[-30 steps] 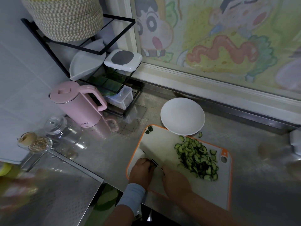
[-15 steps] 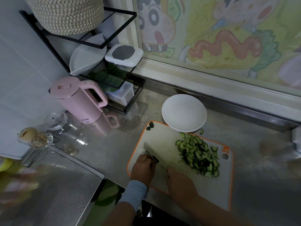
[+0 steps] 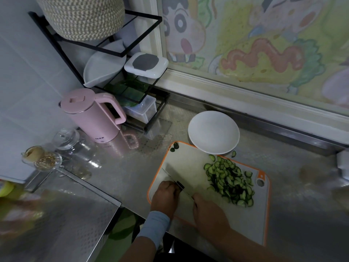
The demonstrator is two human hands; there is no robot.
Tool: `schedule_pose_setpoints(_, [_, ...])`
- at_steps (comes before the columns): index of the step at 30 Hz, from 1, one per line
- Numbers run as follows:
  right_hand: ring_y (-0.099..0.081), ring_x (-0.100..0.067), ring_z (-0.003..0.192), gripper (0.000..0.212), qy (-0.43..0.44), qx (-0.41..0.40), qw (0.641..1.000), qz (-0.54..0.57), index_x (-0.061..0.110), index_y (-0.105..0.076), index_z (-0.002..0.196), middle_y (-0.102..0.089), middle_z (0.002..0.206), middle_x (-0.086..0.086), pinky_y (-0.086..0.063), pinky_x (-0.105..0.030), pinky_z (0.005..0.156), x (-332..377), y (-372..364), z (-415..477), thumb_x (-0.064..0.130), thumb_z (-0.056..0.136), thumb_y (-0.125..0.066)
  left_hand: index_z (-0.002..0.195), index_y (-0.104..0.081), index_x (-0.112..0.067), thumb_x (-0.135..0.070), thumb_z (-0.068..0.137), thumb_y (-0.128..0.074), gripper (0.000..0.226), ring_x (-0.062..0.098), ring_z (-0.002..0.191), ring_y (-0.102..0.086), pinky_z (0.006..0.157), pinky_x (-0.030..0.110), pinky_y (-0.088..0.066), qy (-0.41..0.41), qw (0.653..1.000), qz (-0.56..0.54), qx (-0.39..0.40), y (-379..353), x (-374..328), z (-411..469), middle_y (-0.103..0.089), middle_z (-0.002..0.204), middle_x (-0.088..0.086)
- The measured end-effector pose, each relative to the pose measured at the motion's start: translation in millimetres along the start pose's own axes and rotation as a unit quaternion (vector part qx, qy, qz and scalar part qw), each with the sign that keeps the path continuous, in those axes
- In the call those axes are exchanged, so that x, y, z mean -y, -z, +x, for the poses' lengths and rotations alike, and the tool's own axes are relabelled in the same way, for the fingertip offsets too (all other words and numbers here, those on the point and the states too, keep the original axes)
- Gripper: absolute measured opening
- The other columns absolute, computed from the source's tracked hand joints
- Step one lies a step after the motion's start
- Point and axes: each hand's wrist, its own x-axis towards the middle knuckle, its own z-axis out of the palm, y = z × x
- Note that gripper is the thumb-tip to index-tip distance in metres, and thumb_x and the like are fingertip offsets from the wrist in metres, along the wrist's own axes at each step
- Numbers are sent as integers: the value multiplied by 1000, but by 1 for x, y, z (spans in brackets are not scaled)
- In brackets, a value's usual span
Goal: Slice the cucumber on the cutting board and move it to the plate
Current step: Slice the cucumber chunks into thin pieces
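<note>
Right hand point(image 3: 207, 212) gripping knife point(image 3: 179, 176); left hand point(image 3: 166, 195) sitting against it, grip unclear. Slices point(image 3: 229, 180) lying on board point(image 3: 185, 157); plate point(image 3: 213, 132), kettle point(image 3: 94, 116) standing beyond.

Left hand point(image 3: 166, 197): bare, with a pale blue-grey fabric band point(image 3: 155, 226) worn snug around the wrist, plain surface. Right hand point(image 3: 209, 212): bare, forearm uncovered to the frame edge.

White tiles point(image 3: 22, 87) climb the left wall, and a window point(image 3: 264, 44) covered in colourful cartoon drawings fills the back, pale sill point(image 3: 245, 99) beneath it. Below runs the dimpled steel counter point(image 3: 122, 167) in dull light. In the corner stands a black wire rack point(image 3: 142, 39), woven basket point(image 3: 81, 16) on top.
</note>
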Motion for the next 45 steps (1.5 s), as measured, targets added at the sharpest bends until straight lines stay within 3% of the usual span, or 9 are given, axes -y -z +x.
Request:
schedule_pose_setpoints(4, [-60, -20, 98, 25, -13, 4, 1000, 19, 26, -46, 120, -63, 107, 0, -44, -32, 78, -4, -4, -4, 34, 101, -31, 70, -72, -13, -9, 71, -77, 5, 23, 73, -62, 60, 27, -52, 18, 1000, -6, -8, -2, 2, -2, -64, 73, 2])
schedule_pose_setpoints(9, [-61, -22, 102, 32, -13, 25, 1000, -11, 22, -44, 129, -63, 113, -4, -46, -32, 82, -4, -13, 8, 30, 102, -30, 61, -68, -14, -12, 61, -83, 15, 19, 63, -61, 50, 20, -47, -9, 999, 2, -32, 2, -1, -1, -63, 66, -1])
schedule_pose_setpoints(14, [-63, -21, 102, 40, 5, -20, 1000, -4, 15, -45, 138, -65, 113, -8, -47, -29, 83, 7, -17, 27, 29, 102, -32, 57, -63, -13, -14, 67, -59, 10, 20, 61, -57, 47, 23, -46, 6, 999, 5, -39, -2, -3, -2, -58, 66, 1])
schedule_pose_setpoints(22, [-60, -19, 100, 37, -7, 5, 1000, -8, 23, -41, 136, -64, 111, -2, -40, -29, 76, 6, -7, 9, 33, 103, -29, 59, -68, -17, -11, 57, -86, 19, 18, 61, -61, 49, 19, -47, 19, 1000, 0, -10, 0, -3, -3, -61, 65, -3])
schedule_pose_setpoints(30, [-61, -21, 101, 32, -14, 38, 999, -9, 21, -43, 131, -63, 113, -3, -42, -28, 77, 1, -5, 8, 29, 103, -31, 61, -69, -16, -12, 56, -88, 20, 17, 61, -61, 50, 19, -48, 16, 1000, -1, -6, 1, -3, -5, -62, 66, -2])
schedule_pose_setpoints(33, [-68, -14, 85, 32, 26, -58, 997, -45, 16, -45, 125, -71, 96, -2, -49, -21, 71, 1, -12, 18, 28, 95, -38, 65, -71, -15, -15, 66, -77, 6, 19, 64, -62, 52, 20, -49, 20, 1000, -5, -2, 0, -1, -7, -64, 72, -1])
schedule_pose_setpoints(37, [-58, -20, 112, 40, -3, 31, 999, -24, 18, -36, 141, -60, 123, -5, -42, -29, 92, 15, -7, 23, 28, 102, -30, 66, -71, -15, -17, 69, -73, 5, 20, 65, -62, 55, 22, -48, 42, 999, -16, 11, 4, -1, -6, -63, 74, 0])
schedule_pose_setpoints(41, [-59, -21, 109, 39, -18, 22, 999, -25, 22, -38, 139, -62, 120, -4, -44, -31, 89, 16, -7, 25, 29, 102, -31, 95, -72, -12, -21, 91, -56, 18, 20, 99, -56, 83, 24, -40, 76, 996, -28, 27, 10, -9, -2, -64, 101, 3])
schedule_pose_setpoints(45, [-60, -21, 103, 39, -16, 9, 1000, -26, 24, -38, 139, -64, 113, -3, -43, -31, 81, 12, -3, 13, 32, 102, -28, 92, -73, -11, -21, 90, -57, 19, 23, 98, -57, 82, 26, -41, 85, 995, -35, 25, 6, -5, -5, -65, 98, 5])
